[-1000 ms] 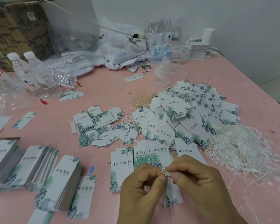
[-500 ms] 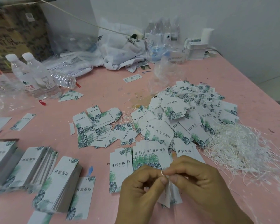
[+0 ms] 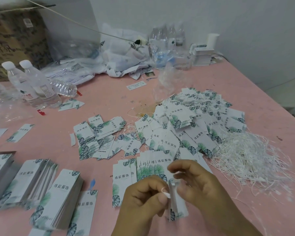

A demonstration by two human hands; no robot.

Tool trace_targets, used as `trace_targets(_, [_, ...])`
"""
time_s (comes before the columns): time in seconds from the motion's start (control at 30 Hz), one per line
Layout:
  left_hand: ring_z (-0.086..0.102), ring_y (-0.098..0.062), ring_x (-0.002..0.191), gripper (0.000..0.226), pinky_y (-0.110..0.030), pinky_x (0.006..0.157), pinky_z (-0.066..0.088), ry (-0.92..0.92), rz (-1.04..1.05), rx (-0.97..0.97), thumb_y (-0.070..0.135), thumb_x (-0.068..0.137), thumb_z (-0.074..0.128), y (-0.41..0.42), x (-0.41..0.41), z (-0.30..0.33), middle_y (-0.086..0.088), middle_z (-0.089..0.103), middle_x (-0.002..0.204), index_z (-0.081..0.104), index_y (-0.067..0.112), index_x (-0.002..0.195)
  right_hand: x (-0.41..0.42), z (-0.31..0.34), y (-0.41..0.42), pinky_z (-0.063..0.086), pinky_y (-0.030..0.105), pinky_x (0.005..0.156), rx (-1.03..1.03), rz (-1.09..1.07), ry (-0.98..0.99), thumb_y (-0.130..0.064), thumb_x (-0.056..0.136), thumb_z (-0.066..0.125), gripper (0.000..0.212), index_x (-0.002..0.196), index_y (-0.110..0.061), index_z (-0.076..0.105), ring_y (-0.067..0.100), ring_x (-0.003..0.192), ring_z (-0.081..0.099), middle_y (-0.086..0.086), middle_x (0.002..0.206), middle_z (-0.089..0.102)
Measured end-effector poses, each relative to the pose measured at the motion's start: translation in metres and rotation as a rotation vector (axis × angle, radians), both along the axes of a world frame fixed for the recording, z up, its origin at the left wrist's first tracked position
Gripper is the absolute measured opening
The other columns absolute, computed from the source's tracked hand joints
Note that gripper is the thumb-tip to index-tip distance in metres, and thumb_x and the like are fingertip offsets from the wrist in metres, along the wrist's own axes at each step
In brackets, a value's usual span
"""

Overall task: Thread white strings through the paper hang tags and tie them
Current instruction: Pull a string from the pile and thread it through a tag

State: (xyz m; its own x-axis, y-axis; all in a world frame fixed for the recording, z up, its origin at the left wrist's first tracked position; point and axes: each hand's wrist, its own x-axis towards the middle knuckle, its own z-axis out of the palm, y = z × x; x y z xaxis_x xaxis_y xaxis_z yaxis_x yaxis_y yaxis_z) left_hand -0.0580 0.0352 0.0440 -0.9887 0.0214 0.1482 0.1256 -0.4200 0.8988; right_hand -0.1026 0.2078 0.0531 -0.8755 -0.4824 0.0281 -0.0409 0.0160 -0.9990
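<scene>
"纬宸服饰" on hang tags (image 3: pixel 165 165), "HOTEL" on white bag (image 3: pixel 126 53)

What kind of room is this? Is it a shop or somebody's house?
Probably a small packing workroom, not a home. The pink table holds stacks of printed hang tags, a heap of tags already strung and a pile of loose white strings. Cardboard boxes stand behind.

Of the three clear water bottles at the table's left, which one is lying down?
The crumpled bottle behind the two white-capped ones; it lies on its side, they stand upright.
</scene>
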Motion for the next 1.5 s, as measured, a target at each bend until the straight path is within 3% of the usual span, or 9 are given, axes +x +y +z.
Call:
trace_targets(0.27, [0.059,-0.015,0.059,0.012,-0.020,0.051,0.049,0.007,-0.228,0.533,0.012,0.087,0.072,-0.011,-0.004,0.006,-0.012,0.062,0.083,0.066,0.002,0.083,0.003,0.000,-0.016,0.040,0.040,0.103,0.172,0.314,-0.064,-0.046,0.077,0.077,0.052,0.125,-0.033,0.060,0.006,0.123,0.056,-0.011,0.123,0.066])
trace_targets(0.43, [0.053,-0.011,0.047,0.033,-0.019,0.038,0.042,-0.094,0.003,0.539,0.022,0.056,0.095,-0.019,-0.006,0.005,-0.008,0.062,0.073,0.067,0.010,0.069,0.002,-0.002,-0.009,0.039,0.020,0.070,0.118,0.244,-0.122,-0.045,0.075,0.081,0.036,0.097,-0.020,0.068,0.010,0.073,0.055,-0.005,0.078,0.059])
trace_targets(0.63, [0.050,-0.008,0.046,0.037,-0.016,0.039,0.042,-0.236,0.281,0.526,0.026,0.042,0.097,-0.028,-0.018,0.006,-0.005,0.064,0.069,0.069,0.015,0.064,-0.007,-0.005,-0.001,0.049,0.040,0.090,0.039,0.274,-0.248,-0.036,0.085,0.075,0.032,0.108,-0.015,0.069,0.027,0.097,0.065,0.021,0.107,0.068])
trace_targets(0.73, [0.047,-0.012,0.040,0.008,-0.018,0.035,0.036,-0.338,0.282,0.405,0.015,0.063,0.071,-0.020,-0.017,0.003,-0.010,0.055,0.057,0.065,0.009,0.064,-0.010,-0.010,0.000,0.043,0.059,0.096,-0.146,0.207,-0.305,-0.026,0.089,0.072,0.033,0.115,-0.007,0.065,0.036,0.104,0.061,0.026,0.112,0.065])
trace_targets(0.83, [0.048,-0.019,0.035,0.018,-0.017,0.035,0.037,-0.389,0.091,0.184,-0.003,0.056,0.073,-0.005,-0.008,-0.001,-0.021,0.054,0.051,0.064,-0.001,0.071,-0.011,-0.010,-0.005,0.051,0.039,0.089,-0.286,0.140,-0.322,-0.021,0.093,0.068,0.028,0.118,-0.009,0.066,0.026,0.106,0.064,0.011,0.114,0.069])
trace_targets(0.93, [0.063,-0.032,0.067,0.035,-0.029,0.059,0.047,-0.406,-0.026,0.061,0.011,0.060,0.080,0.008,-0.001,-0.004,-0.036,0.066,0.082,0.072,-0.005,0.090,-0.011,-0.014,-0.009,0.052,0.033,0.084,-0.315,0.061,-0.320,-0.022,0.090,0.071,0.030,0.115,-0.007,0.066,0.028,0.101,0.067,0.015,0.110,0.071])
trace_targets(1.17, [0.053,-0.033,0.062,0.036,-0.037,0.068,0.041,-0.152,0.253,-0.228,0.034,0.070,0.085,0.011,-0.003,-0.033,-0.034,0.058,0.070,0.072,0.003,0.082,-0.011,-0.014,-0.010,0.056,0.031,0.076,-0.268,-0.059,-0.243,-0.037,0.070,0.086,0.042,0.103,-0.014,0.074,0.026,0.089,0.072,0.018,0.099,0.075])
trace_targets(1.3, [0.044,-0.015,0.053,0.017,-0.022,0.056,0.034,0.092,0.454,-0.606,0.022,0.081,0.075,0.009,-0.005,-0.047,0.007,0.046,0.063,0.065,0.014,0.070,-0.011,-0.016,-0.008,0.056,0.027,0.074,-0.251,-0.084,-0.234,-0.028,0.068,0.084,0.036,0.101,-0.015,0.076,0.024,0.088,0.073,0.017,0.096,0.075])
trace_targets(1.5, [0.045,0.004,0.055,0.023,-0.007,0.052,0.031,0.341,0.541,-0.853,0.024,0.080,0.066,0.008,-0.005,-0.026,0.021,0.047,0.071,0.055,0.044,0.075,-0.013,-0.016,-0.006,0.056,0.032,0.074,-0.309,-0.037,-0.348,-0.018,0.064,0.082,0.037,0.099,-0.007,0.075,0.027,0.084,0.071,0.022,0.095,0.074])
